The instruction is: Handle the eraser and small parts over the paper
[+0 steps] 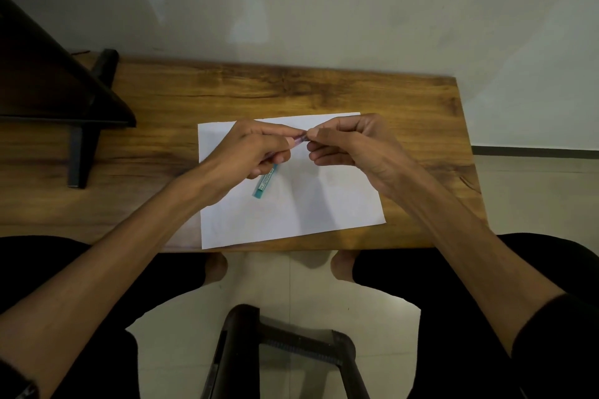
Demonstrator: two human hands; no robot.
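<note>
A white sheet of paper [291,204] lies on a wooden table [324,91]. Above it my left hand [249,152] grips a thin pinkish pen-like stick [299,140] with curled fingers. My right hand [350,142] pinches the stick's right end between thumb and forefinger. A small teal case with a white label [264,185] lies on the paper just under my left hand, its upper end hidden by the fingers.
A dark wooden stand [64,91] with a black leg [79,155] occupies the table's left part. A white wall rises behind the table. Below the near edge are my knees, tiled floor and a black stool frame [291,350].
</note>
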